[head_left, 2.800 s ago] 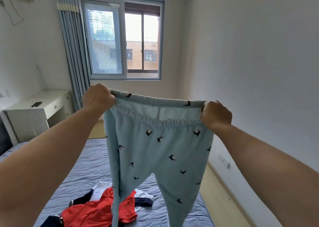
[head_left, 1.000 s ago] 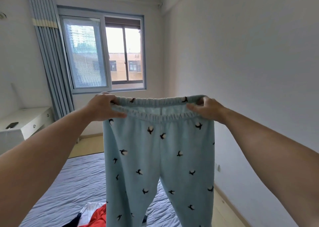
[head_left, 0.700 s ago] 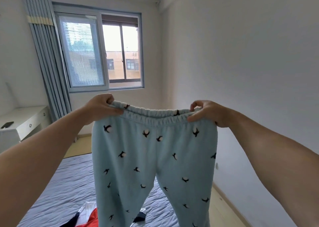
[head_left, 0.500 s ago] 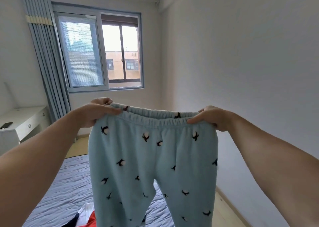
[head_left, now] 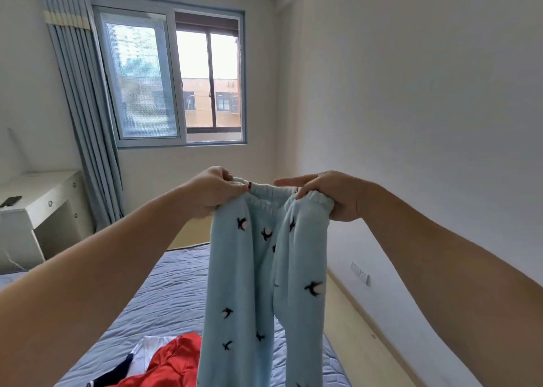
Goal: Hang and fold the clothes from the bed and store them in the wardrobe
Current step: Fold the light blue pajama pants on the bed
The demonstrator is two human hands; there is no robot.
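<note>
Together, our two hands held a pair of light-blue pyjama trousers (head_left: 258, 283), printed with small black birds, up in the air in the middle of the room, over the right side of the bed (head_left: 164, 292). Our left hand (head_left: 216, 191) had its fingers curled and pinched the left end of the elastic waistband (head_left: 266, 191). Our right hand (head_left: 332, 197) gripped the right end, bunched against the palm, with one finger stretched out to the left along the band's top edge. The hands were near each other, so the waistband sagged in folds between them. The two legs hung down side by side, touching, with their ends out of view at the bottom. Near us on the grey-blue quilted bed lay a red garment (head_left: 173, 366) over a white and navy garment (head_left: 147, 354). In the far wall we saw a window (head_left: 179, 78), with a blue-grey curtain (head_left: 85, 116) gathered at its left. A white desk (head_left: 38, 204) stood at the left, and a dark phone (head_left: 10, 201) lay on it. Low on the right wall sat a white socket (head_left: 360, 272).
</note>
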